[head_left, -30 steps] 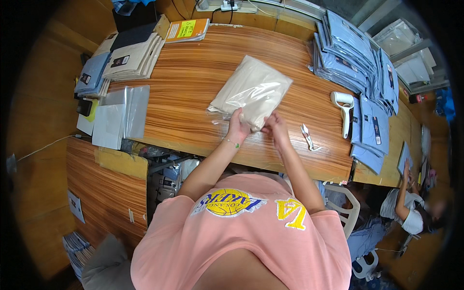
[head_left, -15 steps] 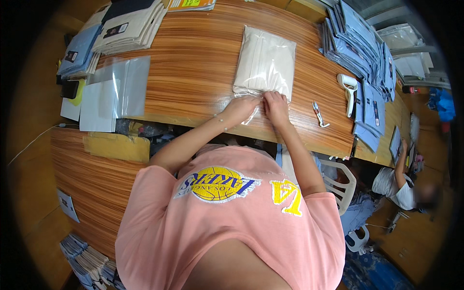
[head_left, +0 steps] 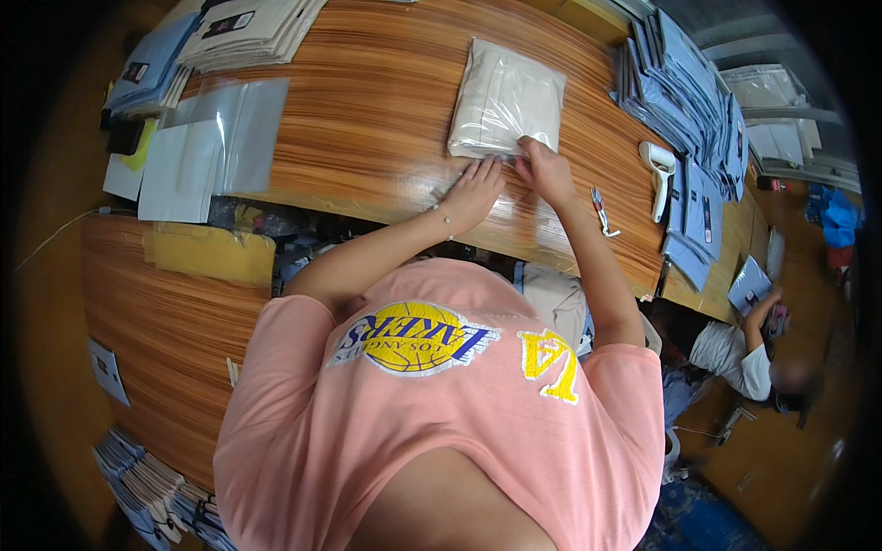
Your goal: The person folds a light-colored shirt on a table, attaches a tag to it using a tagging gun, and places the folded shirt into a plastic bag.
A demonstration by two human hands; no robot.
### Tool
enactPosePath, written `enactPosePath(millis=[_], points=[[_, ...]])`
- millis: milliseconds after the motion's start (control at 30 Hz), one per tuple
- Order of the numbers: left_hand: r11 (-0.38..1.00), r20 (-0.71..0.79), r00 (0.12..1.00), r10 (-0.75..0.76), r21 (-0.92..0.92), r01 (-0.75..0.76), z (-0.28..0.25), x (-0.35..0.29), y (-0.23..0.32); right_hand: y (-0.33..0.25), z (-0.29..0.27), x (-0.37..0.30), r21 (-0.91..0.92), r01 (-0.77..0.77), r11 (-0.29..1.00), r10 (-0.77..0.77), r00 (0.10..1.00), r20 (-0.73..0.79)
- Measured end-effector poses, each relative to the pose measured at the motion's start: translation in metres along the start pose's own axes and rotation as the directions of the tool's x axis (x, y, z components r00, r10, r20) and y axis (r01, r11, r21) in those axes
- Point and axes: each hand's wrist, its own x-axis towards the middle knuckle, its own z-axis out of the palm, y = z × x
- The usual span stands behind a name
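Observation:
A folded beige garment in a clear plastic bag (head_left: 505, 99) lies flat on the wooden table, its lower end toward me. My left hand (head_left: 473, 195) rests at that lower edge, fingers stretched out and nearly flat against the bag's end. Bent over the lower right part of the bag is my right hand (head_left: 546, 173), its thumb and fingers closed on the plastic. To the right of it lie small snips (head_left: 600, 209) with pale handles and a white lint roller (head_left: 658, 174).
Bagged blue garments (head_left: 675, 92) are piled at the right. Beige garments (head_left: 243, 37) are stacked at the far left, above clear plastic sheets (head_left: 253, 129) and white card (head_left: 175, 174). Another person (head_left: 735, 354) sits at the lower right.
My right hand has moved up onto the bag's lower right part. My left hand has flattened along the lower edge, and the two hands are farther apart. The view has shifted slightly.

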Motion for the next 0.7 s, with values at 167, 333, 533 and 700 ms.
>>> enactPosePath(millis=[167, 333, 533, 700], points=[[0.988, 0.137, 0.979, -0.152, -0.003, 0.154, -0.001, 0.017, 0.012, -0.003, -0.006, 0.003, 0.014, -0.024, 1.0, 0.024, 0.999, 0.046], [0.974, 0.038, 0.975, -0.22, 0.055, 0.218, 0.008, 0.009, 0.022, -0.01, -0.004, 0.002, -0.017, -0.043, 0.999, 0.043, 0.998, 0.034], [0.976, 0.084, 0.974, -0.208, -0.041, 0.212, -0.004, -0.004, 0.016, -0.012, 0.015, -0.005, 0.048, -0.149, 0.988, 0.151, 0.987, -0.045], [0.91, 0.324, 0.9, -0.292, -0.196, 0.366, -0.05, -0.06, -0.006, -0.065, 0.016, -0.026, -0.099, -0.194, 0.976, 0.152, 0.933, -0.325]])
